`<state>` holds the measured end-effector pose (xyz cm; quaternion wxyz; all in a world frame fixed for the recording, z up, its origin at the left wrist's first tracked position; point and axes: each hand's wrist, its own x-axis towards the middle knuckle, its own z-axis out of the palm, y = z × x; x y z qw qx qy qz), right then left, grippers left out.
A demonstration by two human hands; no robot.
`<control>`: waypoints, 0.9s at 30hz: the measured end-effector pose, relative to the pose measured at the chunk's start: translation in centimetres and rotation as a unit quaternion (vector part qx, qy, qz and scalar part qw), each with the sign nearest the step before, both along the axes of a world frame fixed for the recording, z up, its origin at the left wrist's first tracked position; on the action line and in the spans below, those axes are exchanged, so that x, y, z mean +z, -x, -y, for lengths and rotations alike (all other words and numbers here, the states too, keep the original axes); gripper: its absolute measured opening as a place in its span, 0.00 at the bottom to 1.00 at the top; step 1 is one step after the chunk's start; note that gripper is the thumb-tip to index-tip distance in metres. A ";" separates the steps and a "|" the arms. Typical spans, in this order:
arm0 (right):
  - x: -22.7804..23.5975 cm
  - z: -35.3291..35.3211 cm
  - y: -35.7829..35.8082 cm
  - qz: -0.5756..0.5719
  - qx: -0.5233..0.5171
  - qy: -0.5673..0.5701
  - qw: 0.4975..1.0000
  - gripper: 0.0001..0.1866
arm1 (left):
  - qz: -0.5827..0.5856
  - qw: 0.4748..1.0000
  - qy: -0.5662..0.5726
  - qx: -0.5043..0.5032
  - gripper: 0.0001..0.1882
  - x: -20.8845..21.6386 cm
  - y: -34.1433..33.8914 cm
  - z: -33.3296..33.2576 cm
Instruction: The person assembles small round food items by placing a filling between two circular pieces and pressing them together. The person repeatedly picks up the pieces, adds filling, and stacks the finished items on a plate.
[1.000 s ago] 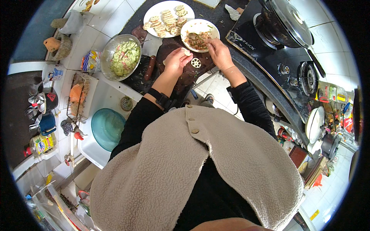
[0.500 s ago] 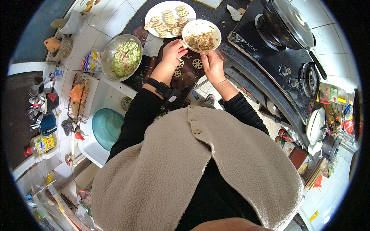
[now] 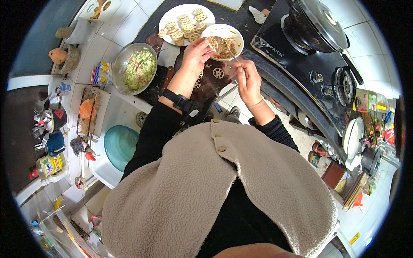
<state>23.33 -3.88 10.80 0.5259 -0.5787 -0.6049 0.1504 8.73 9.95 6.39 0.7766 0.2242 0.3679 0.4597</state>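
My left hand pinches a pale lotus root slice at the left rim of the white bowl. Minced filling lies in that bowl. In my right hand, just nearer than the bowl, is the handle of a metal spoon, whose head reaches over the filling. Beneath both hands, loose lotus root slices lie on a dark brown cutting board. Farther back, a white plate carries several stacked lotus root slices.
To the left stands a metal bowl of shredded green vegetable, near a knife handle. A teal basin sits in the white sink. On the right, the gas stove bears a lidded pot.
My right hand has drawn back toward me and to the right with the spoon. My left hand has moved slightly right, bringing the slice over the bowl's rim.
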 end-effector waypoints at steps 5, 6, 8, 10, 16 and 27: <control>1.1 0.3 -1.4 0.114 0.016 -0.040 0.993 0.07 | 0.092 0.995 0.019 -0.023 0.10 -1.0 -2.1 0.6; 1.1 0.4 -1.6 0.131 0.017 -0.045 0.990 0.08 | 0.102 0.994 0.032 -0.027 0.09 -1.3 -2.4 0.7; 1.0 0.7 -2.4 0.127 0.013 -0.046 0.991 0.08 | 0.119 0.992 0.029 -0.025 0.10 -1.6 -3.1 0.8; 0.7 0.8 -3.1 0.101 -0.002 -0.068 0.992 0.08 | 0.130 0.991 0.034 -0.025 0.11 -1.8 -3.5 0.9; -0.6 2.4 -4.1 -0.197 -0.014 0.016 0.980 0.09 | 0.086 0.994 0.066 -0.012 0.10 -1.4 -3.5 0.8; -1.7 4.1 -4.1 -0.289 -0.008 0.072 0.955 0.09 | 0.046 0.992 0.117 -0.026 0.12 -1.0 -2.2 0.7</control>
